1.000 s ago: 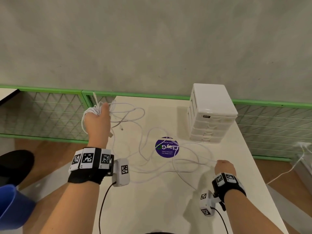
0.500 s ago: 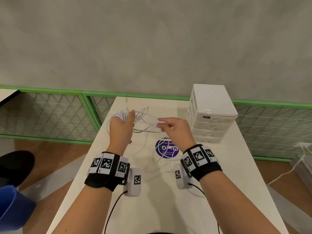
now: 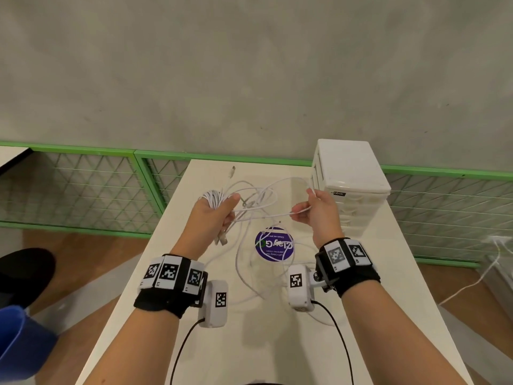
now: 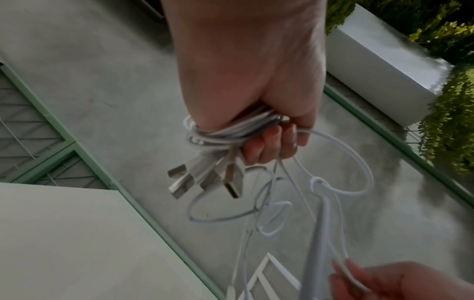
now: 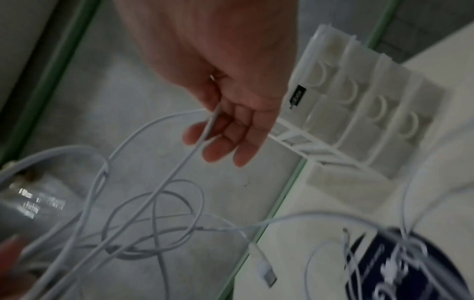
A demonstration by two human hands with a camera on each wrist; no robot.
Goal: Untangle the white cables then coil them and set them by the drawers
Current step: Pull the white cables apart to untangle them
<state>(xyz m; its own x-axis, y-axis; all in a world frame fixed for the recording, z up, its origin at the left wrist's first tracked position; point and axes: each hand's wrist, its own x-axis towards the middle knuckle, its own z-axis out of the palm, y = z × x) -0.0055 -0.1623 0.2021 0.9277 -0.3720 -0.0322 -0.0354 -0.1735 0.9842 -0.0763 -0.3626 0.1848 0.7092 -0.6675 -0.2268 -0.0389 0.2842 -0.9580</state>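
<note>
My left hand (image 3: 219, 209) is raised over the white table (image 3: 249, 343) and grips a coiled bundle of white cables (image 3: 212, 197); several USB plugs (image 4: 205, 178) hang below the fist (image 4: 269, 132). From the bundle a loose strand (image 3: 301, 209) runs right to my right hand (image 3: 316, 209), which pinches it between thumb and fingers (image 5: 225, 125). More tangled loops (image 3: 249, 273) trail down onto the table between my wrists. The white drawer unit (image 3: 352, 184) stands at the table's far right, just behind my right hand.
A round purple sticker (image 3: 274, 244) lies on the table under the hanging loops. A green mesh fence (image 3: 83, 184) runs behind the table. A blue object (image 3: 19, 343) sits low at the left, and another white cable (image 3: 472, 282) lies on the floor at the right.
My right hand rose from the table's front right to take a strand beside my left hand, then drew it right. My left hand carried the bundle from the far left toward the centre.
</note>
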